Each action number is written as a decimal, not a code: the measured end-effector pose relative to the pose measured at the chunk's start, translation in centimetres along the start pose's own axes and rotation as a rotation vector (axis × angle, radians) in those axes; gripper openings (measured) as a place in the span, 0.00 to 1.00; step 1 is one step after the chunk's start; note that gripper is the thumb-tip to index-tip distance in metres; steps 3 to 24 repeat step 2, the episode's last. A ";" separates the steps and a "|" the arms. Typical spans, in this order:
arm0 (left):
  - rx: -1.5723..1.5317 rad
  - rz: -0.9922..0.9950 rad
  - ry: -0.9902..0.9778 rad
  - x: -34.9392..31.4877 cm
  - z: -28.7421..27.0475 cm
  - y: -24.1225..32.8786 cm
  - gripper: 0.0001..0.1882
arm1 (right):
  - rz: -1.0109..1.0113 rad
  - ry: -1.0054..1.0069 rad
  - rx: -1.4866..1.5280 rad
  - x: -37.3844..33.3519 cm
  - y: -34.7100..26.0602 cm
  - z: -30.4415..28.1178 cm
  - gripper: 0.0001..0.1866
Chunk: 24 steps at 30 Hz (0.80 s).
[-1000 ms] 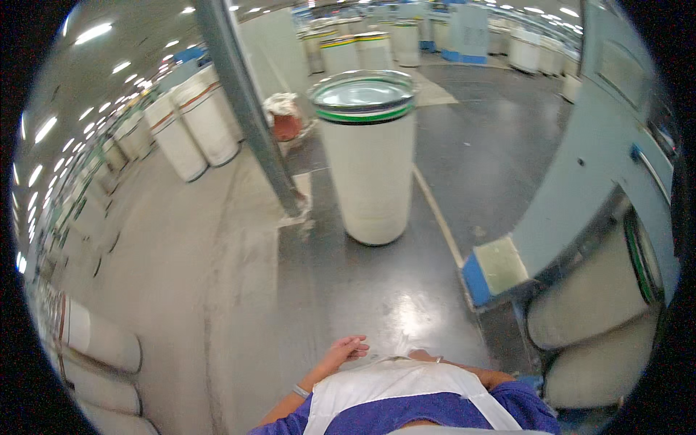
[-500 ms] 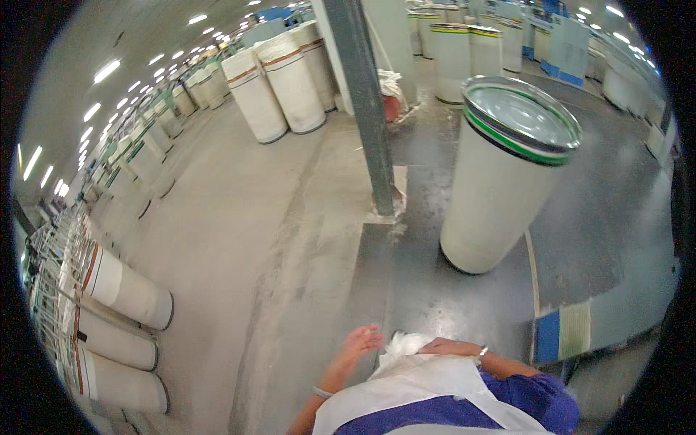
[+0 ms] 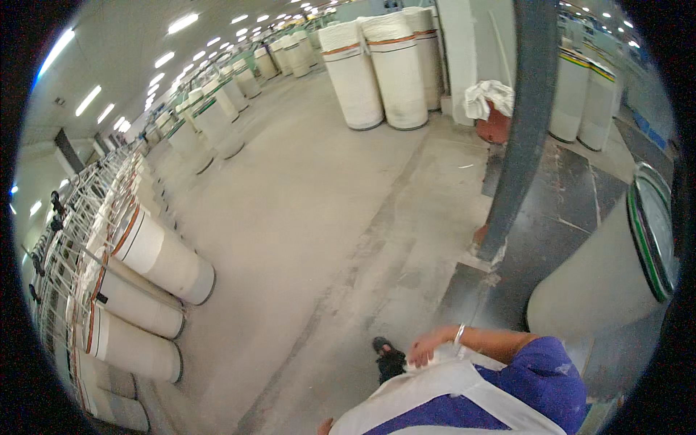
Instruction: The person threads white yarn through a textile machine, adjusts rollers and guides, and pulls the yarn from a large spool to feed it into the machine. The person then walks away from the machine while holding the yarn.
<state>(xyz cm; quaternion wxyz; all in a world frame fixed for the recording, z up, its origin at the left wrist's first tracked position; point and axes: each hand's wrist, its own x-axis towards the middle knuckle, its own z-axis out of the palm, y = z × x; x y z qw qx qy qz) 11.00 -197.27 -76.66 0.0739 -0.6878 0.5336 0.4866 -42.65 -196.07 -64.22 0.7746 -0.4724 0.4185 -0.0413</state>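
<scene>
My right hand is in front of my white apron, a pale bangle at its wrist. Its fingers bend downward close together, slightly blurred, over some white material that I cannot separate from the apron. Only a sliver of my left hand shows at the lower edge; its fingers are hidden. A dark shoe stands on the floor just beyond the apron. To the right, nearest my right arm, is a tall pale can with a green and black banded rim.
A dark steel post rises right of centre. Beside it, white cloth lies on a red container. Tall white cans stand at the back. Along the left, several fibre-filled cans line a machine frame.
My view has swung left, so the post and banded can sit farther right. My left hand has dropped almost out of view. The white fluffy material between my hands no longer shows plainly.
</scene>
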 end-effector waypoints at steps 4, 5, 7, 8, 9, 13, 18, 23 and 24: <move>-0.046 -0.045 0.002 5.2 -3.5 2.8 0.16 | -0.279 0.265 0.427 1.1 -3.2 -8.5 0.15; -0.046 -0.045 0.002 5.2 -3.5 2.8 0.16 | -0.279 0.265 0.427 1.1 -3.2 -8.5 0.15; -0.046 -0.045 0.002 5.2 -3.5 2.8 0.16 | -0.279 0.265 0.427 1.1 -3.2 -8.5 0.15; -0.046 -0.045 0.002 5.2 -3.5 2.8 0.16 | -0.279 0.265 0.427 1.1 -3.2 -8.5 0.15; -0.046 -0.045 0.002 5.2 -3.5 2.8 0.16 | -0.279 0.265 0.427 1.1 -3.2 -8.5 0.15; -0.046 -0.045 0.002 5.2 -3.5 2.8 0.16 | -0.279 0.265 0.427 1.1 -3.2 -8.5 0.15; -0.046 -0.045 0.002 5.2 -3.5 2.8 0.16 | -0.279 0.265 0.427 1.1 -3.2 -8.5 0.15; -0.046 -0.045 0.002 5.2 -3.5 2.8 0.16 | -0.279 0.265 0.427 1.1 -3.2 -8.5 0.15; -0.046 -0.045 0.002 5.2 -3.5 2.8 0.16 | -0.279 0.265 0.427 1.1 -3.2 -8.5 0.15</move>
